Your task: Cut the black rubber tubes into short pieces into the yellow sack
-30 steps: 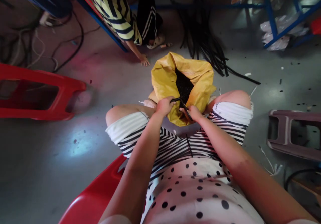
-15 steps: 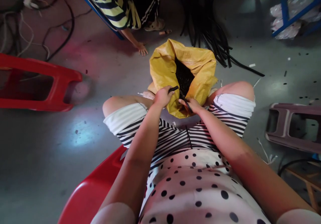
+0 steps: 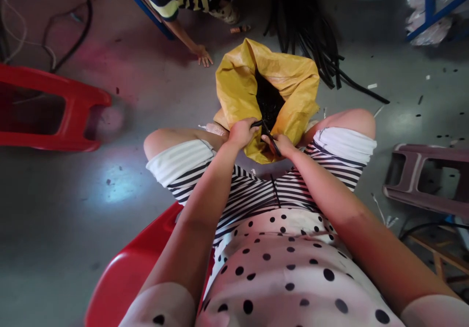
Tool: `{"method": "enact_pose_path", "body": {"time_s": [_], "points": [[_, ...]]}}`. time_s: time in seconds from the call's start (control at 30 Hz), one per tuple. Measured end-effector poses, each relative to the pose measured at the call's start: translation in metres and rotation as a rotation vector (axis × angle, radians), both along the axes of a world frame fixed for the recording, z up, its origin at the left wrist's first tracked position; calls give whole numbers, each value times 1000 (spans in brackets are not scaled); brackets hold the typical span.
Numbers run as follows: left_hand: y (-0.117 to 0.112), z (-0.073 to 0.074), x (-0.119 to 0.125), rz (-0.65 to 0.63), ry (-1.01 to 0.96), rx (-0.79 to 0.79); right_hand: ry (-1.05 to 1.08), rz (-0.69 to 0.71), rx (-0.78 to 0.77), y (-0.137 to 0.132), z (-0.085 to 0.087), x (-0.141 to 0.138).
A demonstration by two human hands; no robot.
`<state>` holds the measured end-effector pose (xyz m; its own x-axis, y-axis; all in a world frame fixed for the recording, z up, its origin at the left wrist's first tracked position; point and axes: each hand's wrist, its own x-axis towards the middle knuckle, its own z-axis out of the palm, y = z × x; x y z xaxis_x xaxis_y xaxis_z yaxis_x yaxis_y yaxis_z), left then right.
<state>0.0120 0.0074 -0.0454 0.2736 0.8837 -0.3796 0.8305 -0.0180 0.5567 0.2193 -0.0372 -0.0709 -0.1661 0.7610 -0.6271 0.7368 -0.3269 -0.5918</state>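
Red moulded plastic stool (image 3: 54,107) lies on smooth grey concrete floor (image 3: 73,210). Left hand (image 3: 242,132): fingers curled shut around short black rubbery tube piece (image 3: 258,123), at near rim of crinkled yellow woven sack (image 3: 238,88) between the knees. Right hand (image 3: 280,145): fingers pinch thin black tool (image 3: 273,144), type unclear. Loose black tubing bundle (image 3: 315,29) behind sack. Grey plastic stool (image 3: 425,180) far right.

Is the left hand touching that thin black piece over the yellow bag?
Touching. The head view shows the left hand closed around one end of the black piece.
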Motion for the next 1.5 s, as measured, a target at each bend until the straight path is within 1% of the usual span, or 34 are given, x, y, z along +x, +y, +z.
{"method": "enact_pose_path", "body": {"time_s": [0.27,0.5,0.57,0.67,0.77,1.1,1.2,1.4,1.5], "points": [[3,-11,-4,70,-52,-13,-46,23,67,-1,8,0],[5,-12,-5,93,-81,-3,-81,-8,109,-1,9,-1],[5,-12,-6,105,-79,-1,-81,-29,91,0,8,0],[5,-13,-6,130,-56,-4,-54,-45,26,0,7,1],[5,-12,-6,148,-25,9,-14,-45,6,0,7,2],[6,-1,-2,184,53,30,71,-26,25,-2,6,3],[5,-1,0,173,58,23,48,-6,28,-2,8,3],[-1,0,7,85,23,36,-3,23,1,0,12,2],[-2,1,10,62,16,27,2,20,-2,1,11,2]]}}
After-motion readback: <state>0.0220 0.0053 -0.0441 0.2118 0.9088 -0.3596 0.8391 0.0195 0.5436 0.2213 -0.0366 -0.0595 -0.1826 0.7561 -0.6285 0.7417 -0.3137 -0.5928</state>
